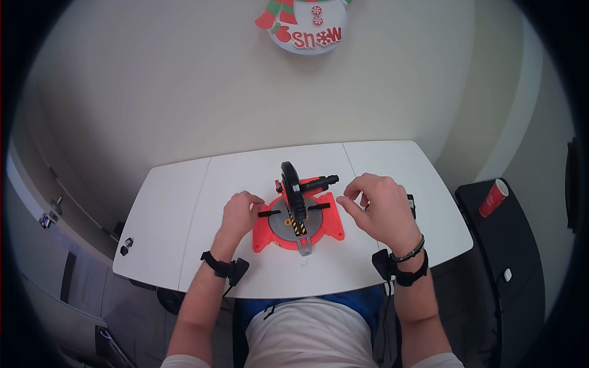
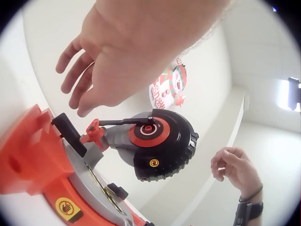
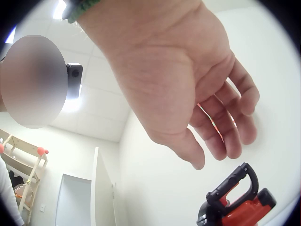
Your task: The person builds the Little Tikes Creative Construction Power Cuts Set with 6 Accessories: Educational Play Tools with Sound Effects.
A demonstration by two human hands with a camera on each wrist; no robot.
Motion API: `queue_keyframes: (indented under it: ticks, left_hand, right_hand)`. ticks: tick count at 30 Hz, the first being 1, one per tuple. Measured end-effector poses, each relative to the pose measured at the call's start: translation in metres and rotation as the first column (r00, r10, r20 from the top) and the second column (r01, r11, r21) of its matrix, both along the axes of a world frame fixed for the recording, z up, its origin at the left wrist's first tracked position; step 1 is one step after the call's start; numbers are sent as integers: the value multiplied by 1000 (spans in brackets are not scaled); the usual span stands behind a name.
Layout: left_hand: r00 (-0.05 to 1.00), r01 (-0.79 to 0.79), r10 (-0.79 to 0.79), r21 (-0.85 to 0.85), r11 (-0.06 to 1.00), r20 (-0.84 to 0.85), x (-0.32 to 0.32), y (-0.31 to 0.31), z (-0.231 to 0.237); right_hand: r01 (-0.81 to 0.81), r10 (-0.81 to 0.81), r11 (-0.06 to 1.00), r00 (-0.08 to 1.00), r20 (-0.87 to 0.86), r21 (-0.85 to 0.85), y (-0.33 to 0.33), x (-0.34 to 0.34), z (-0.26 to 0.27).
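Observation:
A toy miter saw stands on the white table, with a red base (image 1: 262,236), a grey round turntable (image 1: 281,228) and a black blade guard (image 1: 289,178). My left hand (image 1: 239,211) is at the left side of the base, its relaxed fingers near the black fence piece (image 2: 68,133) and holding nothing. To the right of the saw my right hand (image 1: 381,208) hovers in the air, fingers loosely bent and nothing between them. The saw's black handle (image 3: 233,183) shows below its fingertips in the right wrist view. A yellow hand-warning sticker (image 2: 68,208) marks the base.
Small dark pieces (image 1: 127,246) lie at the table's left end. Partly behind my right hand is a dark object (image 1: 411,206). A red cup (image 1: 494,197) and a white item (image 1: 507,275) rest on a black side table (image 1: 521,245). A snowman sign (image 1: 310,37) hangs on the wall.

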State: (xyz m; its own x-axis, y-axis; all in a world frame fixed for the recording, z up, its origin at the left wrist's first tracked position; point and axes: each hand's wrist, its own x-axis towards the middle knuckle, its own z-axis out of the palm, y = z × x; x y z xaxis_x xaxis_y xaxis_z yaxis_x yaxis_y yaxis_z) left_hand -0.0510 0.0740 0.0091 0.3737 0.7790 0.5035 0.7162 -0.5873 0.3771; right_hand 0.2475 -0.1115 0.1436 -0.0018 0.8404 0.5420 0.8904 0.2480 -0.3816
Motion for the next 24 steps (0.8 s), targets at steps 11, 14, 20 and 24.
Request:
queue_keyframes:
  ticks: [11,14,20,24]
  left_hand:
    - [997,-15,18,-45,999,80,-8,8,8]
    - [998,-69,68,-77,995,-20,-7,15,-15]
    - [989,-125,122,-32,992,-78,-9,16,-10]
    - [963,-138,150,-69,988,225,1,1,13]
  right_hand:
    - [-6,6,1000,1000,-8,21,3,0,0]
    - [-5,5,1000,1000,5,18,3,1,1]
    - [7,-5,998,1000,-20,56,5,4,-2]
    - [2,0,998,999,-34,58,3,6,-1]
